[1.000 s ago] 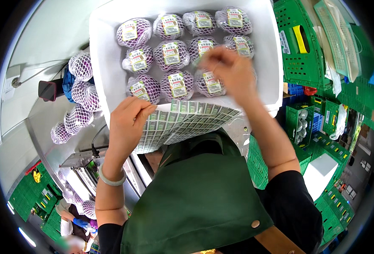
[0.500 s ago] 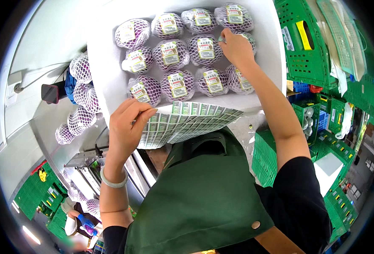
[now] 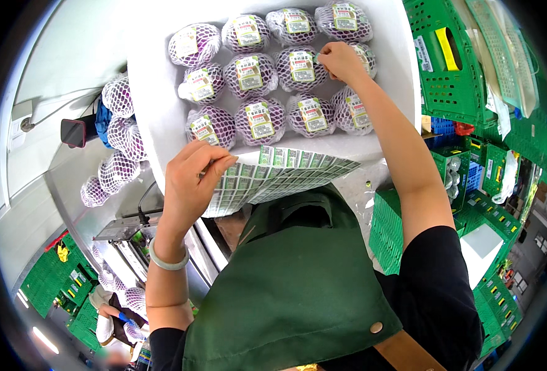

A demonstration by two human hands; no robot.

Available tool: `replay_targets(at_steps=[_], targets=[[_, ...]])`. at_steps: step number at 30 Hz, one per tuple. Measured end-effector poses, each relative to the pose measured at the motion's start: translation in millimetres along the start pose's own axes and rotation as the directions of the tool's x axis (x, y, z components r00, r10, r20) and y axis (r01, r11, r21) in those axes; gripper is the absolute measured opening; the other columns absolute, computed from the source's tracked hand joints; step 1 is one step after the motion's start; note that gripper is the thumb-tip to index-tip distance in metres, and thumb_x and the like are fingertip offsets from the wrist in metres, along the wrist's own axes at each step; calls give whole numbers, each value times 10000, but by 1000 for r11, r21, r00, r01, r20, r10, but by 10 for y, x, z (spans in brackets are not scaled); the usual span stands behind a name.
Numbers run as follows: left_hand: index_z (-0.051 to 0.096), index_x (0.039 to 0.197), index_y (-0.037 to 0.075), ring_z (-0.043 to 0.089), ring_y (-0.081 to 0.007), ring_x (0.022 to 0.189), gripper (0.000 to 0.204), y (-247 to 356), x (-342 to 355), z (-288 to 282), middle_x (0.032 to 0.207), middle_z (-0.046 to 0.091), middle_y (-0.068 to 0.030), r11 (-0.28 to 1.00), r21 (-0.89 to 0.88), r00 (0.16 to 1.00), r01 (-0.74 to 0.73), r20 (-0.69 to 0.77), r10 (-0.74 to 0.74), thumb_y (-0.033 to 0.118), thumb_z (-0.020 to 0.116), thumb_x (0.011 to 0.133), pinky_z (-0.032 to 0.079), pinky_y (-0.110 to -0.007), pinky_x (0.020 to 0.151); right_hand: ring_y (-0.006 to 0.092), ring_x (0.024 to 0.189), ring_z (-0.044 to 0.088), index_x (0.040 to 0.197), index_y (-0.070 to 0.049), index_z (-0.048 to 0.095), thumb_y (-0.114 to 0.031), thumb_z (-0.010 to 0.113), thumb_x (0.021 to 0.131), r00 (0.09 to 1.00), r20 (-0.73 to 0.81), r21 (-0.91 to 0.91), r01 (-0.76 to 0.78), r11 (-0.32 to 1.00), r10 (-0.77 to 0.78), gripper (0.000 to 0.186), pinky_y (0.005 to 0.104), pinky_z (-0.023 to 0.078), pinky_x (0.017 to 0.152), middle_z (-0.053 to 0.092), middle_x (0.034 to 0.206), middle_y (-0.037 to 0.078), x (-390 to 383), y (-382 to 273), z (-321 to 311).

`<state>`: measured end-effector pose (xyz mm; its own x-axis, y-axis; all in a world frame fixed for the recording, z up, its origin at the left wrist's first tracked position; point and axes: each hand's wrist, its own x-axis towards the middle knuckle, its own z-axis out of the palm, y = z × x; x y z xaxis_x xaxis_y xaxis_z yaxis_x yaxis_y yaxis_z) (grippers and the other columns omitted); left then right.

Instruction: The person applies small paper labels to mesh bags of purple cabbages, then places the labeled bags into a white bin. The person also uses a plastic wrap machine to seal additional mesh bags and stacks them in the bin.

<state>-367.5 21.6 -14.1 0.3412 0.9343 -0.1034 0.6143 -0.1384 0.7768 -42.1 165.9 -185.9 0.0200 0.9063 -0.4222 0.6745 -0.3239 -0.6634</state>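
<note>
The left hand has its grip clamped on the near-left part of a sheet of green-and-white labels, which sags across the near side of a white foam box. Inside the box, netted purple produce sits in three rows of four, labels facing up. The right hand is over the middle row, at its two rightmost pieces, fingertips together; whether its grip pinches anything cannot be told. Green crates stand to the right; more netted pieces lie left of the box.
</note>
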Motion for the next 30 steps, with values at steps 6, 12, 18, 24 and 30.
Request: replay_targets(at_steps=[6,12,18,24,30], targets=[[655,860,-26,521,-152,623,65,-29,9,-2,719,573,-73,1000,-5,1000,-15,-4,15,24,695,856,398,-277,578,261,791,700,1020,-2,650,-243,678,870,945,-167,-533,155,832,-283,285,385,544,696,701,813,127,-241,-239,89],[658,860,-24,530,-146,620,73,-83,60,-22,725,579,-72,999,-1,999,-43,5,43,33,703,858,405,-279,569,191,812,642,1002,-76,667,-158,686,887,689,264,310,602,735,-675,142,350,524,705,693,989,55,-1328,-1022,43],[654,861,-28,533,-143,634,73,-95,51,22,739,590,-75,1000,-5,999,29,16,-29,27,701,856,410,-273,584,95,824,610,1014,-50,676,-120,685,897,659,162,179,713,678,-735,137,294,501,677,672,919,17,-1516,-1037,9],[650,867,-30,542,-151,663,66,-170,-55,21,758,603,-77,997,-41,998,61,30,-60,20,692,858,418,-268,616,156,849,632,1010,-29,667,-161,706,878,937,244,58,245,968,-252,191,314,509,741,681,900,66,-661,-78,-324],[663,847,-12,564,-185,634,77,-163,-23,94,730,608,-83,1000,-8,1000,10,13,-10,31,726,838,428,-300,568,280,870,672,918,-32,700,-161,721,785,863,499,-278,247,928,-80,187,388,517,782,709,931,137,-372,380,27]])
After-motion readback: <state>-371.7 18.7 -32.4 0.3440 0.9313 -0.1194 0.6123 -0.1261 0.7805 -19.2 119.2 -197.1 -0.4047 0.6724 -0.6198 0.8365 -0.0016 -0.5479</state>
